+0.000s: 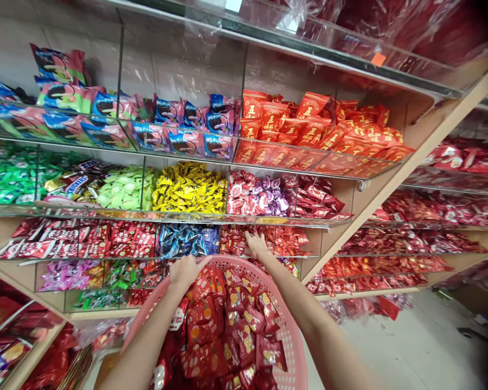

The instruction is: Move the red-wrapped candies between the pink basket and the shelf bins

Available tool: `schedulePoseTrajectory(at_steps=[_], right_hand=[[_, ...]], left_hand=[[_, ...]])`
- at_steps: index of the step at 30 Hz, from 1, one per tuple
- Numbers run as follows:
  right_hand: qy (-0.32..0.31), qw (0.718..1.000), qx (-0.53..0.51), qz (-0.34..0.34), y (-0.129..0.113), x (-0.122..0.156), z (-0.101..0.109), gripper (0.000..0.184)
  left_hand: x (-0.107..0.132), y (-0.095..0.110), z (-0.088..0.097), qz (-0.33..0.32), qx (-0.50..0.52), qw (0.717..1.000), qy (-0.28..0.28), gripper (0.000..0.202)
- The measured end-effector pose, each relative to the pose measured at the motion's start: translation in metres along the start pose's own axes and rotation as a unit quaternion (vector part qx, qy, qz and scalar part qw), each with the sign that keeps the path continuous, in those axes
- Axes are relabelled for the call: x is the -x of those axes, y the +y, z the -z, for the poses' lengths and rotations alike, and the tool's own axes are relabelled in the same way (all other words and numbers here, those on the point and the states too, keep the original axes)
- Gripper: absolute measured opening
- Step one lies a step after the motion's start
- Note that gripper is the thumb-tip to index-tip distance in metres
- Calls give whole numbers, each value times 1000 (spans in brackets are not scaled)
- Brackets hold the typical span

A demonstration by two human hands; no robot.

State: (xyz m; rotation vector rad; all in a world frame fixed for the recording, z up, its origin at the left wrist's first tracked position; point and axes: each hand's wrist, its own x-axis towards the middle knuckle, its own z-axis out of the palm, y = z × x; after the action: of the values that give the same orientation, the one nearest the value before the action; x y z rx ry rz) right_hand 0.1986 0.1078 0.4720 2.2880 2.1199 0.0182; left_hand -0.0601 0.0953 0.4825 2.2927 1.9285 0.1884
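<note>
I read one pink plastic basket (288, 336) at 6 o'clock in my view, heaped with red snack packets (223, 325), too many to count. Its longer axis appears to run from 6 toward 12. My left hand (185, 272) lies on the basket's far rim, fingers spread; I cannot tell whether it grips. My right hand (257, 245), at 1 o'clock from the basket, is partly open and touches red packets (282, 244) in a clear acrylic bin (293, 255); I cannot tell whether it holds one. Blue packets (189, 241) fill the next bin, at 11 o'clock.
</note>
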Motion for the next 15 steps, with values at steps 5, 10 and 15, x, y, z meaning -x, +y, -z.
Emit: schedulePoseTrajectory(at_steps=[5,10,15], right_hand=[[42,998,-32,26,6,10,18,48],[103,969,-192,115,13,32,28,39],[71,961,-245,107,25,37,6,28]], left_hand=[[0,0,1,2,3,1000,-3,81],[0,0,-1,-2,7,1000,3,81],[1,-1,-3,4,8,1000,1,81]])
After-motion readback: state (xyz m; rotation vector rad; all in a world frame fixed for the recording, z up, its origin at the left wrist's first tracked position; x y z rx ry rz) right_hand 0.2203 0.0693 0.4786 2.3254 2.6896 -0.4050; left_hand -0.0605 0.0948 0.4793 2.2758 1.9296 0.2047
